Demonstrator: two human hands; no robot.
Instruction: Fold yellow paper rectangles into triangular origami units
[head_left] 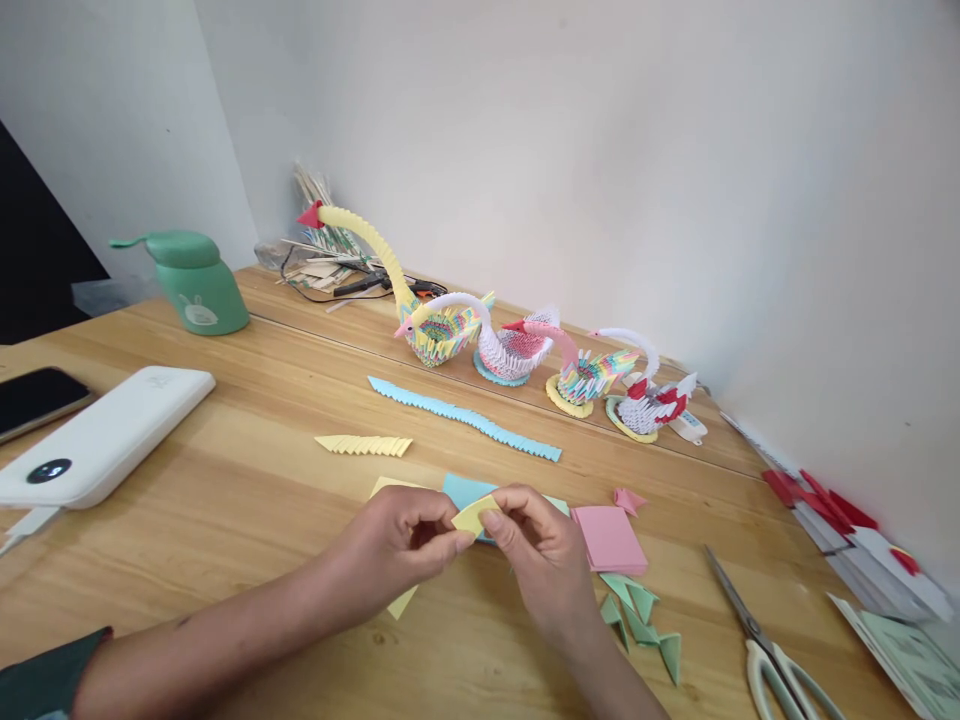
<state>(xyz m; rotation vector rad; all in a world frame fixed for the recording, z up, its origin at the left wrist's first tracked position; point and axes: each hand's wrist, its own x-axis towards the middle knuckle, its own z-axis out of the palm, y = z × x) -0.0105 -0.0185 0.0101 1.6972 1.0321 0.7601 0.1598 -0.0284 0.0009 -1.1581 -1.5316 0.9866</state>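
Note:
A small folded piece of yellow paper (pixel 475 515) is held between my two hands. My left hand (pixel 401 540) pinches its left end with thumb and forefinger. The thumb and fingers of my right hand (pixel 541 550) close on its right side. Beneath and behind the hands lie yellow paper (pixel 403 603) and blue paper (pixel 463 489), partly hidden. Just right of my right hand is a stack of pink paper (pixel 609 540), with folded green pieces (pixel 643 628) below it. A yellow interlocked strip (pixel 365 445) and a longer blue strip (pixel 465 416) lie beyond the hands.
Several folded-paper swans (pixel 517 350) stand along the back. Scissors (pixel 757 635) lie at the right, near red and white papers (pixel 847 530). At the left are a green bottle (pixel 199 285), a white power bank (pixel 112 430) and a phone (pixel 37 400).

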